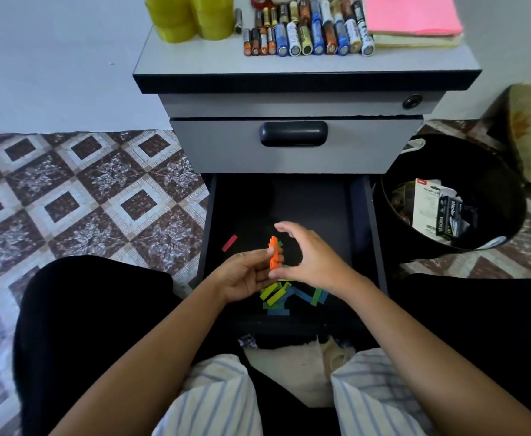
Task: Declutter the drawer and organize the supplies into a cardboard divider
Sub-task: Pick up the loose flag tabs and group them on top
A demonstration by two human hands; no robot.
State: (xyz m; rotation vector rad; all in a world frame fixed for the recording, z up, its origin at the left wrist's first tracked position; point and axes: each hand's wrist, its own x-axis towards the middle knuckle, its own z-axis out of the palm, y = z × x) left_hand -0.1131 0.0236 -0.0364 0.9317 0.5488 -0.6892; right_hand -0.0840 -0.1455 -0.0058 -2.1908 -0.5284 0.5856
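Observation:
The bottom drawer [364, 234] of a grey cabinet is pulled out, its black inside mostly bare. My left hand [245, 276] holds a small stack of orange paper strips [273, 251] upright over the drawer. My right hand [313, 258] hovers just right of the stack, its fingers curved above it and its thumb near the stack's base. Loose green, yellow and blue strips [284, 297] lie scattered near the drawer's front under my hands. A single red strip [229, 243] lies apart to the left.
On the cabinet top [201, 62] lie several batteries [308, 36], yellow tape rolls [191, 15] and pink and yellow paper pads [412, 17]. A black bin [506, 171] with stapler packaging stands right of the drawer. Patterned floor spreads to the left.

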